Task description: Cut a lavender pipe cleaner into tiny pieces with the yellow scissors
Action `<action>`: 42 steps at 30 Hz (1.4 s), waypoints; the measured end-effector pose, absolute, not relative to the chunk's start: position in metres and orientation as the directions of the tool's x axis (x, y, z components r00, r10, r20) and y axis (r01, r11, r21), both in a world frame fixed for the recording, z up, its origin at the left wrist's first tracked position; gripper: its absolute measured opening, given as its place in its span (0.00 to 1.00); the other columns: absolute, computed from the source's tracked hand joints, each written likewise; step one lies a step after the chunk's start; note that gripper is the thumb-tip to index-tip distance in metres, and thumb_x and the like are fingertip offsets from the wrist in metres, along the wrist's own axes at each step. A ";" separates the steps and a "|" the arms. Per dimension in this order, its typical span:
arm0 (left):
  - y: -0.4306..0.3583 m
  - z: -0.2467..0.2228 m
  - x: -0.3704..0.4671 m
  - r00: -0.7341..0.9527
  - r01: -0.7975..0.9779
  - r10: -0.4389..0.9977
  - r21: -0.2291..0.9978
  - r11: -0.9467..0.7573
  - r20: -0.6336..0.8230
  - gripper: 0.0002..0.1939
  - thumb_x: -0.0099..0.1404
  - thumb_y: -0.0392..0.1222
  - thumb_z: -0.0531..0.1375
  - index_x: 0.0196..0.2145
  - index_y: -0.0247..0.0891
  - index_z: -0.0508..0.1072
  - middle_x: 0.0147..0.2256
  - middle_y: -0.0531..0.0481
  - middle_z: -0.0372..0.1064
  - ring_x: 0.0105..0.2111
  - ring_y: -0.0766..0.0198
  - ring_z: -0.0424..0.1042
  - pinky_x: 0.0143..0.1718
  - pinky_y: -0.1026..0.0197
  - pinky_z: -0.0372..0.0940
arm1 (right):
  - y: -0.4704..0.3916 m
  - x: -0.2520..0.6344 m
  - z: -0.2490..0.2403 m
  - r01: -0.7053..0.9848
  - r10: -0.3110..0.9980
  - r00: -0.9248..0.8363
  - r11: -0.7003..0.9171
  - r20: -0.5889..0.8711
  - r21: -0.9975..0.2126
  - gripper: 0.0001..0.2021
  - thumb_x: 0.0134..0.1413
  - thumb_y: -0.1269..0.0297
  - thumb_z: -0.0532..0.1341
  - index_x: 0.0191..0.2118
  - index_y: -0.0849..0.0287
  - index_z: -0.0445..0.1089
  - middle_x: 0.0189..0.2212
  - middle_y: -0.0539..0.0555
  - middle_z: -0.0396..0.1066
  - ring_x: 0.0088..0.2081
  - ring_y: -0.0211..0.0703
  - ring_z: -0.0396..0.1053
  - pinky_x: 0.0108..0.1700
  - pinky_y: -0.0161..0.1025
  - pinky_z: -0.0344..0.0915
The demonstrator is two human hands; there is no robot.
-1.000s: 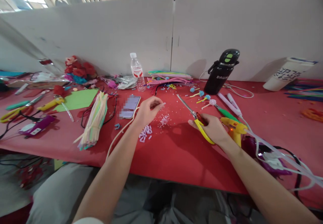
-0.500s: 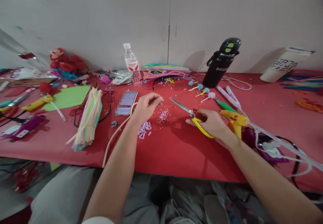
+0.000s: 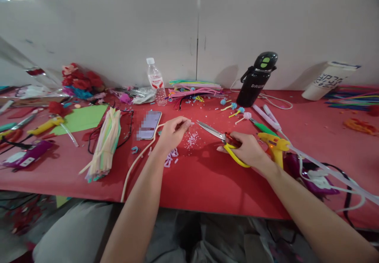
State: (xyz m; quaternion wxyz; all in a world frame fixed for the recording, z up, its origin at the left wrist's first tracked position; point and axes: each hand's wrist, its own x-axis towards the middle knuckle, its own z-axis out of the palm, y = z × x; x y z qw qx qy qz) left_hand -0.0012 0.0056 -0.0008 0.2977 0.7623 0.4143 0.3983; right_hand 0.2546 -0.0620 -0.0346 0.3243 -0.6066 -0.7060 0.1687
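My left hand (image 3: 174, 132) is closed in a pinch on a small pale lavender piece of pipe cleaner (image 3: 192, 123), whose tip just shows past the fingers. In my right hand (image 3: 250, 149) are scissors (image 3: 213, 132) with red and yellow handles; their blades look nearly together and point left, close to that piece. Below lies a scatter of tiny lavender clippings (image 3: 192, 139). Short lavender pieces (image 3: 171, 158) are partly hidden behind my left forearm. A cream pipe cleaner or cord (image 3: 133, 168) runs beside that forearm.
A phone (image 3: 150, 125) and a bundle of pastel pipe cleaners (image 3: 106, 146) lie left. Behind stand a plastic bottle (image 3: 156, 82) and a black flask (image 3: 255, 82). Small pompom-tipped stems (image 3: 237, 111) lie before the flask. A yellow glue gun (image 3: 275, 145) sits by my right wrist.
The view has tilted up a little, so things appear lower. The scissor tips have come nearer to my left fingertips, and slightly more of the lavender piece shows.
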 end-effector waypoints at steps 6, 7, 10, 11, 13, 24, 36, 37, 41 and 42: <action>0.004 -0.002 0.003 0.303 0.351 0.880 0.816 -0.460 0.366 0.15 0.65 0.50 0.54 0.31 0.35 0.72 0.27 0.50 0.70 0.28 0.67 0.68 0.32 0.65 0.63 | -0.062 0.255 -0.040 0.752 0.970 -0.064 0.201 0.233 -0.628 0.23 0.39 0.43 0.66 0.23 0.58 0.60 0.17 0.45 0.54 0.22 0.33 0.49 0.21 0.31 0.48; 0.004 -0.002 0.003 0.302 0.350 0.881 0.818 -0.457 0.363 0.15 0.65 0.50 0.54 0.31 0.35 0.72 0.27 0.50 0.70 0.28 0.66 0.68 0.32 0.65 0.63 | -0.062 0.255 -0.040 0.754 0.971 -0.062 0.198 0.232 -0.626 0.23 0.39 0.43 0.66 0.22 0.58 0.59 0.17 0.44 0.54 0.22 0.33 0.48 0.21 0.31 0.48; 0.003 -0.003 0.002 0.311 0.352 0.880 0.817 -0.457 0.359 0.15 0.65 0.49 0.55 0.31 0.35 0.72 0.27 0.49 0.70 0.28 0.66 0.68 0.32 0.65 0.63 | -0.061 0.255 -0.041 0.762 0.971 -0.061 0.196 0.233 -0.617 0.24 0.39 0.43 0.66 0.22 0.58 0.58 0.17 0.44 0.52 0.22 0.33 0.47 0.21 0.31 0.47; 0.003 -0.003 0.002 0.314 0.352 0.879 0.816 -0.459 0.359 0.15 0.65 0.49 0.55 0.31 0.35 0.72 0.27 0.50 0.70 0.28 0.66 0.68 0.32 0.65 0.63 | -0.061 0.255 -0.041 0.764 0.970 -0.060 0.198 0.238 -0.614 0.24 0.40 0.43 0.66 0.22 0.58 0.57 0.17 0.44 0.52 0.22 0.33 0.47 0.21 0.32 0.47; 0.003 -0.003 0.002 0.312 0.346 0.879 0.818 -0.460 0.362 0.15 0.65 0.49 0.55 0.31 0.35 0.72 0.27 0.50 0.69 0.28 0.66 0.68 0.33 0.64 0.63 | -0.061 0.255 -0.042 0.765 0.967 -0.058 0.203 0.249 -0.611 0.24 0.40 0.42 0.65 0.21 0.58 0.57 0.17 0.44 0.52 0.22 0.33 0.46 0.21 0.32 0.46; 0.003 -0.002 0.000 0.334 0.374 0.871 0.798 -0.473 0.360 0.15 0.66 0.50 0.53 0.31 0.36 0.71 0.27 0.50 0.69 0.29 0.66 0.68 0.33 0.64 0.62 | -0.060 0.254 -0.043 0.772 0.972 -0.067 0.195 0.227 -0.605 0.26 0.40 0.41 0.65 0.20 0.58 0.55 0.17 0.44 0.51 0.22 0.33 0.46 0.21 0.32 0.46; 0.004 -0.002 0.001 0.335 0.396 0.874 0.790 -0.469 0.351 0.15 0.67 0.49 0.52 0.32 0.36 0.71 0.28 0.50 0.69 0.29 0.67 0.67 0.34 0.64 0.62 | -0.061 0.252 -0.041 0.711 0.983 -0.091 0.178 0.162 -0.680 0.25 0.41 0.42 0.65 0.21 0.58 0.55 0.19 0.45 0.49 0.23 0.33 0.46 0.21 0.32 0.47; 0.004 -0.002 0.001 0.335 0.395 0.874 0.790 -0.469 0.351 0.15 0.67 0.49 0.52 0.32 0.36 0.71 0.28 0.50 0.69 0.29 0.67 0.67 0.34 0.64 0.62 | -0.061 0.252 -0.041 0.713 0.982 -0.096 0.181 0.161 -0.677 0.25 0.41 0.42 0.64 0.21 0.58 0.55 0.19 0.45 0.49 0.23 0.33 0.46 0.22 0.32 0.47; 0.003 -0.001 0.001 0.329 0.390 0.876 0.793 -0.467 0.354 0.15 0.67 0.49 0.52 0.32 0.35 0.70 0.28 0.50 0.69 0.29 0.67 0.67 0.34 0.65 0.62 | -0.061 0.251 -0.040 0.713 0.984 -0.102 0.174 0.144 -0.680 0.25 0.41 0.40 0.64 0.21 0.59 0.57 0.19 0.45 0.49 0.23 0.33 0.46 0.21 0.31 0.46; 0.003 0.000 0.001 0.327 0.389 0.875 0.793 -0.468 0.356 0.15 0.67 0.49 0.52 0.31 0.35 0.70 0.28 0.50 0.69 0.29 0.67 0.67 0.34 0.65 0.62 | -0.061 0.250 -0.039 0.710 0.985 -0.104 0.173 0.140 -0.683 0.25 0.41 0.41 0.64 0.21 0.59 0.57 0.19 0.45 0.49 0.23 0.32 0.46 0.21 0.31 0.46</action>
